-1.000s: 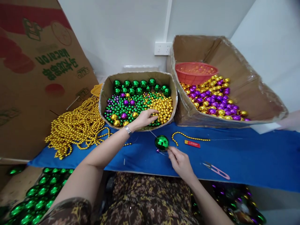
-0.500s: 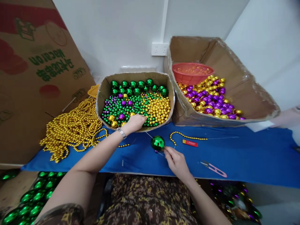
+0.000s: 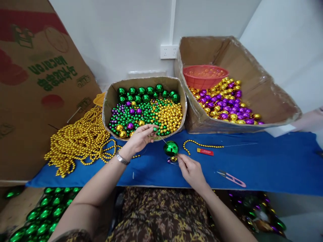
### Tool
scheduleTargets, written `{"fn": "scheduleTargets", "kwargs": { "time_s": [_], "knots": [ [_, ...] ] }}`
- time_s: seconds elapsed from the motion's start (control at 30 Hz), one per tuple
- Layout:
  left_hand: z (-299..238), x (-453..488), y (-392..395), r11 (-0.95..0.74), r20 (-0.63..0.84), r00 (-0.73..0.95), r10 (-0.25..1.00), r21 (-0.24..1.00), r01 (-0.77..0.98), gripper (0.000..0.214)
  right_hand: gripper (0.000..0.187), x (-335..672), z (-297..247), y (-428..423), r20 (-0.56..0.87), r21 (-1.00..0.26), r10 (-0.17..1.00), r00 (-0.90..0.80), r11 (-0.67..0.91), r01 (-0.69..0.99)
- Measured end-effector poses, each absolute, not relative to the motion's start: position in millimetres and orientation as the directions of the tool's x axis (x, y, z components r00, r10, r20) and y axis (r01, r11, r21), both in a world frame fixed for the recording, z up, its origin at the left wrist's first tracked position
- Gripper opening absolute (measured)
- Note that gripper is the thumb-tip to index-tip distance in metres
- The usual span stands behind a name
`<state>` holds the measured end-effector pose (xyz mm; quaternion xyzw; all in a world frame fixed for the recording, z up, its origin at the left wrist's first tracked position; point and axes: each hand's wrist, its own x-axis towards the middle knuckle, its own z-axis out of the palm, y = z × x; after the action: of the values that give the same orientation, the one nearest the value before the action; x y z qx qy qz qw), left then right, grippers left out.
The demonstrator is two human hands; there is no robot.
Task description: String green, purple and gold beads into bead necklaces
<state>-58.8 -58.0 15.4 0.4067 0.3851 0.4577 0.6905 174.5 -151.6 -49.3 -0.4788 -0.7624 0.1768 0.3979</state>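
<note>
Shiny green ball [image 3: 171, 148], plain blue cloth [image 3: 267, 161], gold bead strands [image 3: 75, 137] and a red-and-yellow lighter [image 3: 205, 152]; I also see pink-handled snips [image 3: 237, 180], a coral-red basket [image 3: 205, 80], mixed purple and gold balls [image 3: 224, 116], and dark brown clothing [image 3: 161, 215] patterned with yellow flowers.

Upside-down "Macaron" [image 3: 47, 65], Chinese characters [image 3: 57, 79], left cardboard box [image 3: 30, 124].

We see a large, glossy green ball [image 3: 171, 148] with a gold bead [image 3: 173, 159] and a smaller purple bead [image 3: 169, 161] at its near side. A thin pale line [image 3: 163, 138] slants far and left from it toward a small green bead [image 3: 154, 129].
</note>
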Motion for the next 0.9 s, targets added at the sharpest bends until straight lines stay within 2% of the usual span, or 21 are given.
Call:
{"fn": "scheduleTargets", "kwargs": {
  "time_s": [0.17,0.43,0.53,0.67,0.73,0.9],
  "knots": [
    [13,-56,-69,0.283,-0.148,0.341,0.928,0.877,-0.388,0.024,0.021,173,-47,-152,0.447,-0.631,0.868,-0.217,0.478,0.611],
    [12,-57,-75,0.238,-0.116,0.331,0.937,0.903,-0.358,0.028,0.021,177,-51,-152,0.493,-0.569,0.838,-0.233,0.513,0.643],
    [14,-58,-77,0.181,-0.096,0.301,0.949,0.947,-0.266,0.03,0.022,178,-53,-152,0.531,-0.49,0.809,-0.253,0.537,0.687],
    [18,-62,-83,-0.017,0.019,0.288,0.957,1.0,-0.012,0.03,0.024,180,-52,-159,0.538,-0.355,0.788,-0.299,0.534,0.768],
    [18,-63,-88,-0.053,0.025,0.343,0.939,0.996,0.073,0.032,0.025,178,-53,-167,0.489,-0.4,0.814,-0.313,0.529,0.749],
    [-1,-56,-106,-0.056,-0.018,0.427,0.904,0.986,0.16,0.031,0.023,165,-74,-186,0.265,-0.67,0.915,-0.306,0.402,0.624]
  ]
}}
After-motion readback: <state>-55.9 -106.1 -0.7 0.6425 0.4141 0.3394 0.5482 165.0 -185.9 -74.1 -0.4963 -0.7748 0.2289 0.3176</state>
